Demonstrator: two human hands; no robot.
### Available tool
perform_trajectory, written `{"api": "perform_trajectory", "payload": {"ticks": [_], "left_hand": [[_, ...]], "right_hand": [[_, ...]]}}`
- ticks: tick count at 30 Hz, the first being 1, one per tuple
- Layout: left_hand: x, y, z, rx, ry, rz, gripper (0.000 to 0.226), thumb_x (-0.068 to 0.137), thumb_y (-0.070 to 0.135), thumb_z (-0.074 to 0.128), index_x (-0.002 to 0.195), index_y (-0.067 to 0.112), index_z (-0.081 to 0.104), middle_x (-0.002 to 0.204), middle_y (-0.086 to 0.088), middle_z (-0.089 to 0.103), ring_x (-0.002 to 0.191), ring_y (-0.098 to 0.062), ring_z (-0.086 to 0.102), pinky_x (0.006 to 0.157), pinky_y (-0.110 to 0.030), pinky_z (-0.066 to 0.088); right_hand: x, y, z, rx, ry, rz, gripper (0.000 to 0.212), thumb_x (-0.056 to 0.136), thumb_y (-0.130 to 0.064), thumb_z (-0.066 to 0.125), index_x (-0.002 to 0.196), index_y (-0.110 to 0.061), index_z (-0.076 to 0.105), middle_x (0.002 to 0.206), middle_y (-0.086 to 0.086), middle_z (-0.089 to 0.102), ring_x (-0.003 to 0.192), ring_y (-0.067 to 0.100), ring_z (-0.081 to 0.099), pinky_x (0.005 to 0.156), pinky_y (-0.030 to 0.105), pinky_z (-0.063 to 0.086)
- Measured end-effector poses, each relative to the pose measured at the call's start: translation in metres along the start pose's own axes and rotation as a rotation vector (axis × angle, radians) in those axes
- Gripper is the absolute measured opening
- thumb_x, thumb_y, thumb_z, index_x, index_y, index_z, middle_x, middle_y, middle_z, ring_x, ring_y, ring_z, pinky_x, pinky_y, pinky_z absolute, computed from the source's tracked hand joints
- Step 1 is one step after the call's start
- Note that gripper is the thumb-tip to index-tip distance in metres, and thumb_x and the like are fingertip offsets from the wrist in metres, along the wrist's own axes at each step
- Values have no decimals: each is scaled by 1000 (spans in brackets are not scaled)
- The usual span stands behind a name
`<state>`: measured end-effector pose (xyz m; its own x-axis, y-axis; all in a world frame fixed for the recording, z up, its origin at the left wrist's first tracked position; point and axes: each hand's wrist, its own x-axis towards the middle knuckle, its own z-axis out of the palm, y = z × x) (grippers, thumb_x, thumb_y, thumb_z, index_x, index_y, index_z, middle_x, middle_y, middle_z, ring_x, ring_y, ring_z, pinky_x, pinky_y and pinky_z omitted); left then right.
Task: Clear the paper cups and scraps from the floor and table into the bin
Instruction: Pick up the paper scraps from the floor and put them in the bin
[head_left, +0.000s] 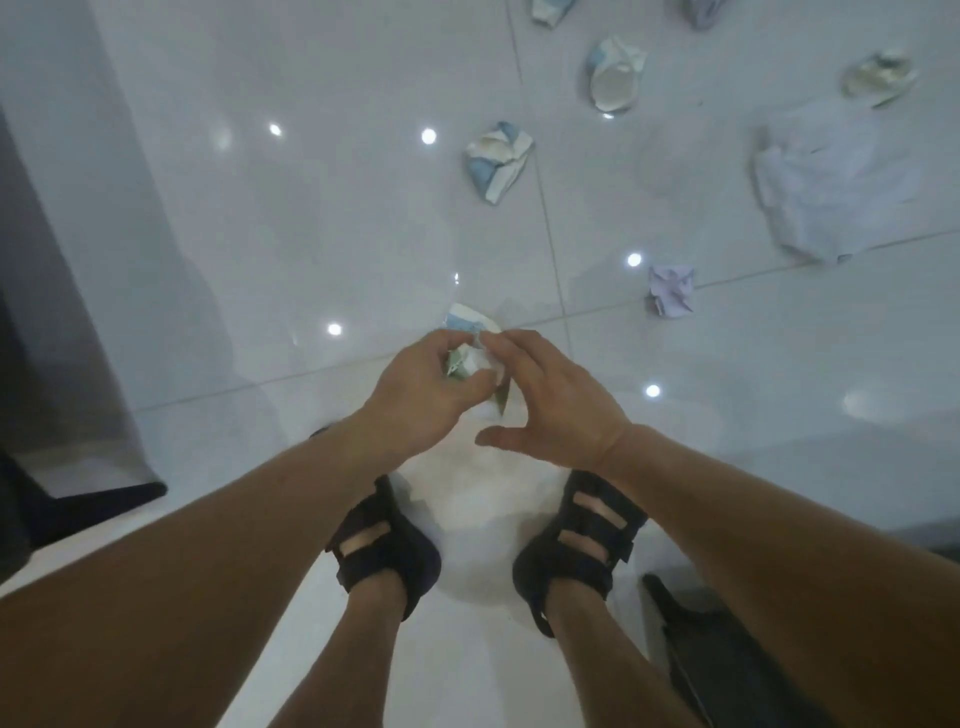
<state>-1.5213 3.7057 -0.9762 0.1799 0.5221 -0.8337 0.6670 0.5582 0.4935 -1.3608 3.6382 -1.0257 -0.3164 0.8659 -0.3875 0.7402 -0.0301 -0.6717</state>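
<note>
My left hand grasps a crumpled white-and-blue paper cup with a greenish scrap, held above the glossy white tiled floor, while my right hand lays loose fingers against the wad, thumb clear. I judge I'm mid-gathering. Next comes the crushed blue-and-white cup and the lilac paper scrap farther out, and the bin is out of sight.

No word, brand or number can be read anywhere. The crushed cups on the floor carry blue print, perhaps a pattern or a logo, but it is too blurred to make out.
</note>
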Motion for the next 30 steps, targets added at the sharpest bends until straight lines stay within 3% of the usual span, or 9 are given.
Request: {"api": "perform_trajectory", "payload": {"ticks": [4,7,10,14,17,21,26,30], "left_hand": [[12,-41,-25,13,133,-78,53,84,33,68,131,22,49,115,2,60,99,-17,61,90,-39,53],[19,-75,-41,13,219,-108,56,84,35,67,134,23,46,119,3,57,100,-15,58,81,-22,48],[20,-93,-53,16,256,-116,56,84,33,67,135,24,45,111,7,55,87,-5,56,60,-6,38],[10,-88,-72,-5,279,-92,56,84,29,68,135,23,45,105,10,51,78,3,51,57,1,37],[-13,-63,-91,-46,285,-78,57,84,29,68,136,23,44,105,9,51,78,2,52,67,-8,38],[-70,-9,-120,-89,272,-35,59,85,32,66,137,26,41,110,7,49,82,-4,54,64,-8,36],[-179,63,-171,-154,289,65,60,85,30,67,138,23,41,111,7,50,93,-9,52,78,-15,40],[-277,111,-222,-187,364,115,60,84,28,67,137,22,41,112,6,51,93,-11,53,77,-16,41]], "right_hand": [[32,15,22,-84,-16,125,105,68,-60,76,151,-21,24,151,4,27,132,23,34,99,38,43],[64,23,43,-252,-60,215,98,72,-51,76,151,-31,21,153,6,21,131,31,30,95,47,46],[83,20,62,-325,-111,225,76,80,-34,72,145,-31,33,142,7,30,122,32,35,83,47,53],[83,4,57,-222,-74,303,51,84,-18,63,133,-23,50,127,9,42,111,32,46,79,40,50],[72,-28,22,-181,-25,302,50,85,-25,63,134,-25,50,127,7,44,110,28,49,79,34,46],[54,-97,-50,-178,7,235,52,86,-30,65,135,-26,49,129,6,46,107,27,53,81,37,52],[33,-211,-151,-203,29,120,55,85,-31,69,137,-22,51,129,8,50,105,29,57,77,34,48],[16,-315,-218,-215,63,0,56,85,-33,70,136,-24,52,129,5,51,102,26,60,75,29,46]]}}
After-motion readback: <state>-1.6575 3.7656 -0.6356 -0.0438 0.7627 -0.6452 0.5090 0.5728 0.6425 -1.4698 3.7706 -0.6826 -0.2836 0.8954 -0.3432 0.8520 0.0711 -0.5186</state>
